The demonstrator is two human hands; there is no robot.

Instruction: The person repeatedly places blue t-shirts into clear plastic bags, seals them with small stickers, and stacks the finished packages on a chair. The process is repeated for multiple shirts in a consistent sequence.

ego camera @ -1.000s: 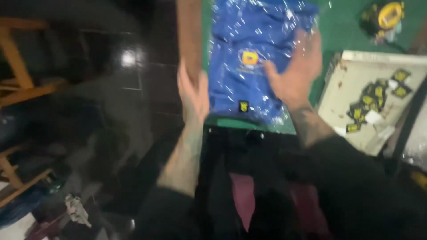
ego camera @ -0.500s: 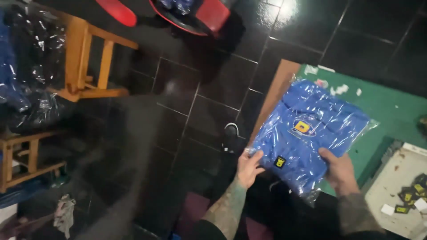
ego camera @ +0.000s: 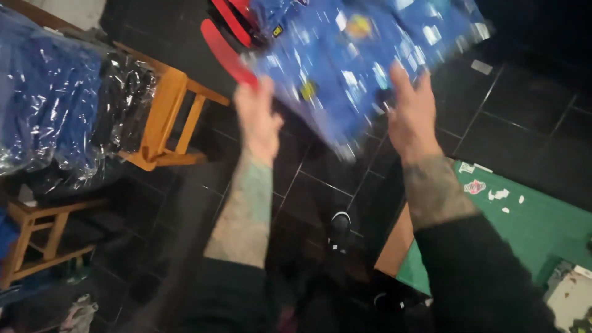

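You have only one view, from the camera on your head. It looks down and forward, over your two forearms, to the dark tiled floor (ego camera: 505,117). It is near: your left hand (ego camera: 258,120) and right hand (ego camera: 412,114) fill the middle of the frame. The left edge shows the wooden stools (ego camera: 169,117), the lower right shows a corner of the green surface (ego camera: 530,222). The picture is blurred.
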